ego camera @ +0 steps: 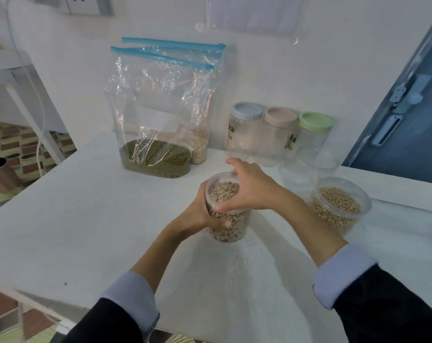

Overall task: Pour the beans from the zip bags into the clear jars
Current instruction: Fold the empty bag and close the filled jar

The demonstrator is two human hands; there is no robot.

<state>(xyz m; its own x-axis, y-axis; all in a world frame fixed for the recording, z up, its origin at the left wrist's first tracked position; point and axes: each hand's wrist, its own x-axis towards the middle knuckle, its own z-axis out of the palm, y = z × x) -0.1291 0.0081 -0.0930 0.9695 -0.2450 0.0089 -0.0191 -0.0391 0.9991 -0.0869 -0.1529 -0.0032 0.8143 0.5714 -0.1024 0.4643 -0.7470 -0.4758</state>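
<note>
Jar labels (231,131) carry dark print, unreadable.

A jar (227,209) of beans is standing near the middle of the bench (86,219), with the left hand (200,214) lying against its left side and the right hand (249,186) lying over its mouth from the right. A second filled jar (338,206) is sitting to its right, and behind that three lidded jars (279,132) are standing in a row against the wall. To the left of the row, a bag (158,115) holding beans is standing upright, with a second bag (202,134) standing just behind it.
</note>
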